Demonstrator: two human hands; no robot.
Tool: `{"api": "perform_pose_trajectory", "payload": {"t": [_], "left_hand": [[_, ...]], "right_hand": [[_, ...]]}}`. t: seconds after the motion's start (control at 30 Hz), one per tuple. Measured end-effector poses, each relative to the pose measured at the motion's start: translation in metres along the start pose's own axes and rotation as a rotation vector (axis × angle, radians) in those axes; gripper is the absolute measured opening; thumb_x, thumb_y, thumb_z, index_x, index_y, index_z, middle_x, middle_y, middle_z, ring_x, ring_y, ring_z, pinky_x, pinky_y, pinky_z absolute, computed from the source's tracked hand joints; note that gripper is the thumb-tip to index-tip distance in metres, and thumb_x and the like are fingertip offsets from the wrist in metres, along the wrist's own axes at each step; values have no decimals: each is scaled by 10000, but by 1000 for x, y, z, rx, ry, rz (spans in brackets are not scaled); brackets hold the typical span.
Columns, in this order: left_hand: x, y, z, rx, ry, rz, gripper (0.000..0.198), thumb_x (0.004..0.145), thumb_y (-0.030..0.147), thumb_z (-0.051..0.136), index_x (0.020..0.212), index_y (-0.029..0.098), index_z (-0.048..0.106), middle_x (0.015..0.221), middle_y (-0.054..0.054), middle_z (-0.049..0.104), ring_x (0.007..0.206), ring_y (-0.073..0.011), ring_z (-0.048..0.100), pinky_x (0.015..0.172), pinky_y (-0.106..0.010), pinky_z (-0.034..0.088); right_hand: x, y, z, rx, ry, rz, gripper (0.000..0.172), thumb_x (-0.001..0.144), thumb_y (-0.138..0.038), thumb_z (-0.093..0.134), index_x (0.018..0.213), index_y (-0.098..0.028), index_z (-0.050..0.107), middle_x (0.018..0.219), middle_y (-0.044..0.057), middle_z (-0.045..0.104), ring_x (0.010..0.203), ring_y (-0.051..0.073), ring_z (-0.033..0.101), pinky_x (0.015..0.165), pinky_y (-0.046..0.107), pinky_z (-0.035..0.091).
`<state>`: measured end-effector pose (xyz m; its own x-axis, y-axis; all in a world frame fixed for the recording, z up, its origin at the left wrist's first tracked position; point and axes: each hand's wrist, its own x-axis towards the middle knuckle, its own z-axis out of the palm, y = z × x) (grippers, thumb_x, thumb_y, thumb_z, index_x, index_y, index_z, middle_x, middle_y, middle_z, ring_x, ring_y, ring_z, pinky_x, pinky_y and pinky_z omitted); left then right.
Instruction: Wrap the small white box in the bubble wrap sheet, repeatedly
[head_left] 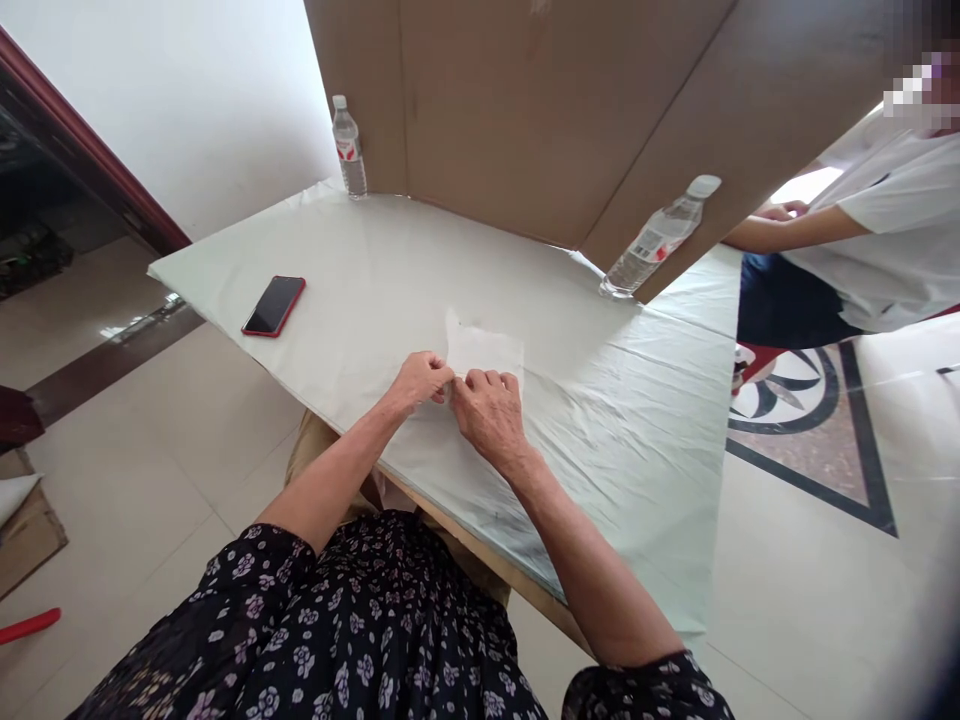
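Observation:
A thin white sheet (487, 347), like a tissue or a small piece of cloth, lies on the covered table near its front edge. My left hand (424, 381) pinches the sheet's near left corner between closed fingertips. Right beside it, my right hand (489, 408) rests over the near edge, its fingers curled and closed on the sheet. The fingertips of both hands almost meet. Part of the sheet is hidden under my right hand.
A pale cloth (375, 270) covers the table. On it are a red-cased phone (274, 306) at left and two water bottles, a left bottle (349, 150) and a right bottle (660, 240), against a tall cardboard panel (510, 120). A person in a white shirt (900, 220) sits at right.

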<state>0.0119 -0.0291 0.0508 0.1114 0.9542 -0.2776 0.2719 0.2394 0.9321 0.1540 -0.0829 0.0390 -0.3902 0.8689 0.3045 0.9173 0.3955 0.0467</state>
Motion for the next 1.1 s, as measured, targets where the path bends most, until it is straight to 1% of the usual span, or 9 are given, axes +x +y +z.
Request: {"api": "perform_pose_trajectory", "payload": {"t": [0.1,0.3,0.37,0.47,0.57,0.67,0.87,0.97,1.1], "left_hand": [[-4,6,-4,-6,-86,7,38,677,143,569,694,159,599,614,1,572,588,-114,556,541,-236,534],[-7,11,-13,211,-260,147,263,665,135,481,769,146,723,669,-13,635,618,-127,581,628,-255,537],[-8,9,-11,383,-219,271,256,705,153,477,756,147,728,682,-22,646,632,-138,577,648,-265,511],[-10,4,-5,628,-111,446,234,784,197,508,781,160,739,761,-52,668,718,-171,591,712,-291,490],[-13,-1,0,755,-69,530,230,854,197,511,845,168,739,887,-91,660,858,-207,609,764,-304,491],[-14,-4,2,814,-52,571,216,899,189,515,889,167,730,1001,-109,632,946,-215,602,813,-307,493],[-14,-6,6,878,-69,586,222,951,220,508,948,183,726,1050,-94,591,917,-191,586,815,-293,483],[-14,-6,7,922,-86,578,241,960,218,497,1014,194,730,1067,-97,582,959,-205,579,813,-296,480],[-15,-5,8,939,-101,576,264,963,212,484,1048,215,733,1071,-96,572,982,-220,568,799,-303,483]], "right_hand": [[-1,0,-3,35,-11,-12,215,884,-237,585,1074,-157,645,980,120,674,917,270,539,867,411,275],[-5,6,-17,173,-10,14,285,844,-141,546,1116,-145,632,1018,125,734,951,266,617,952,410,297],[-13,17,-19,248,53,74,267,859,-167,543,1108,-170,638,1076,110,738,1009,262,629,960,403,317],[-34,41,-17,311,145,295,207,902,-266,532,1043,-180,657,1100,116,730,989,263,651,892,404,377],[-56,62,-8,391,57,523,286,902,-419,545,1018,-184,658,1038,112,730,798,233,669,752,376,427],[-65,69,4,541,-64,657,439,863,-544,582,1107,-183,634,910,76,736,670,204,659,666,341,447],[-43,61,30,730,-20,750,718,781,-616,645,1322,-161,523,805,42,701,627,200,639,607,316,463],[-30,55,36,752,47,767,747,750,-569,673,1344,-150,499,818,46,691,637,200,621,611,319,466],[-22,45,31,756,66,819,753,738,-417,639,1392,-93,450,639,-41,583,632,207,577,664,338,466]]}}
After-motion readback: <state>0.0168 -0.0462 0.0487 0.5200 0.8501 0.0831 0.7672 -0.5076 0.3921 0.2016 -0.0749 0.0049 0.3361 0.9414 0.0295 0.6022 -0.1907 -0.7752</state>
